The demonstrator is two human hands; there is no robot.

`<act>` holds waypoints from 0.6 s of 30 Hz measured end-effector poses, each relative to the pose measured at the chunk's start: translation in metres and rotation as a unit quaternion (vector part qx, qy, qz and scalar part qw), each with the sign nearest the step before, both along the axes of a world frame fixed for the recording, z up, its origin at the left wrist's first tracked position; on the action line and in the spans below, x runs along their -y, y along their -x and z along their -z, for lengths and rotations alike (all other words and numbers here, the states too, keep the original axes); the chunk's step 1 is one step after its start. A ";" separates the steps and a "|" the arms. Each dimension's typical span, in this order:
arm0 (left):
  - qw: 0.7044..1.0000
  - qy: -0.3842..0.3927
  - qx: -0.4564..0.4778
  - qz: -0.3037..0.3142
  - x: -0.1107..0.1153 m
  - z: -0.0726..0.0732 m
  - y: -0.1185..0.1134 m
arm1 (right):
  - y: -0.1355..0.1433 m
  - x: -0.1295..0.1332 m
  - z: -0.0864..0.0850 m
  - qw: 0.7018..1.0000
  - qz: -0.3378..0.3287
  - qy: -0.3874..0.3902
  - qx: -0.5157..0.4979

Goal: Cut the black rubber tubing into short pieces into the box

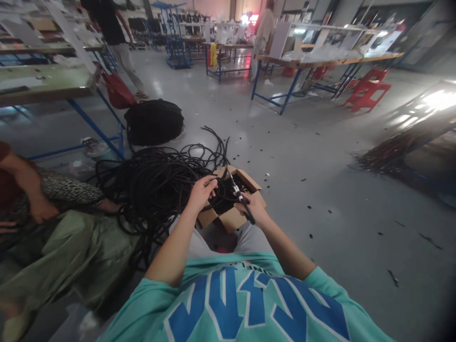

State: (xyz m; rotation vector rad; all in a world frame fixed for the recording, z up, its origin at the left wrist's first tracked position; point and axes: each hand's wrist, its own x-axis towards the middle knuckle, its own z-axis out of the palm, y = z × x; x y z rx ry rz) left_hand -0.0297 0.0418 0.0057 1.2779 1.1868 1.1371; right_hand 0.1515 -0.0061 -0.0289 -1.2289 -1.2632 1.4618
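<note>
My right hand [253,209] is closed round the black handles of a pair of scissors [237,189], whose metal blades point away from me over an open cardboard box [231,221]. To its left, my left hand [204,192] is pinched at the left side of the box, with black cord [223,187] at its fingertips. Small black pieces lie inside the box, partly hidden by cord and hands. A large tangled heap of black cord [153,175] spreads on the floor to the left of my left hand, and some strands reach across the box.
A round black bundle [155,121] stands beyond the heap. At the left sits a co-worker, whose hand [42,209] is near green cloth [81,247]. Workbenches [299,61], red stools [368,90] and a bunch of dark strands [402,142] stand around. Black scraps dot the grey floor [320,166].
</note>
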 end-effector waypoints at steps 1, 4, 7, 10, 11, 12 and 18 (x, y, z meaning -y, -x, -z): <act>1.000 0.005 0.015 -0.002 0.003 -0.001 0.000 | -0.001 0.001 0.000 1.000 -0.005 -0.001 -0.004; 0.997 0.015 0.075 0.006 0.015 -0.007 -0.003 | -0.003 0.007 0.000 1.000 -0.027 -0.007 -0.012; 0.996 0.016 0.088 0.009 0.026 -0.012 -0.006 | -0.006 0.017 0.001 0.999 -0.041 -0.008 -0.004; 0.999 0.001 0.043 -0.008 0.034 -0.019 -0.010 | -0.009 0.026 0.000 0.998 -0.059 -0.007 0.023; 1.000 -0.004 0.028 -0.009 0.036 -0.021 -0.011 | -0.010 0.028 -0.001 0.997 -0.064 -0.010 0.032; 1.000 -0.010 0.016 -0.009 0.037 -0.022 -0.011 | -0.010 0.030 -0.003 0.997 -0.069 -0.014 0.041; 0.999 -0.033 -0.022 0.017 0.043 -0.025 -0.013 | -0.007 0.036 -0.019 0.992 -0.073 -0.049 0.090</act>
